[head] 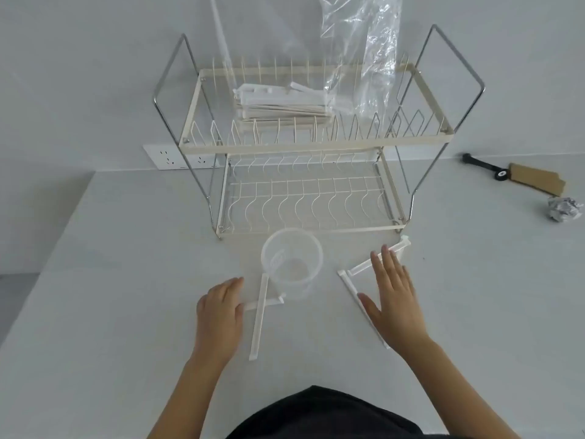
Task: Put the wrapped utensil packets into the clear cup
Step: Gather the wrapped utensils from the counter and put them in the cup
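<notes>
A clear cup point(292, 264) stands upright on the table, with nothing inside that I can see. Two white wrapped packets point(259, 318) lie crossed just left of the cup. My left hand point(220, 315) rests flat beside them, fingertips touching the end of the crosswise one. Right of the cup lie two more packets: a long one point(348, 285) running diagonally and another point(364, 266) angled toward the rack. My right hand point(394, 299) hovers flat over them, fingers spread, hiding their middles. Neither hand grips anything.
A two-tier wire dish rack point(304, 147) stands behind the cup, its top shelf holding a stack of more packets point(281, 103) and a clear plastic bag point(376, 58). At the far right lie a black tool point(484, 167), cardboard point(535, 179) and crumpled foil point(565, 209).
</notes>
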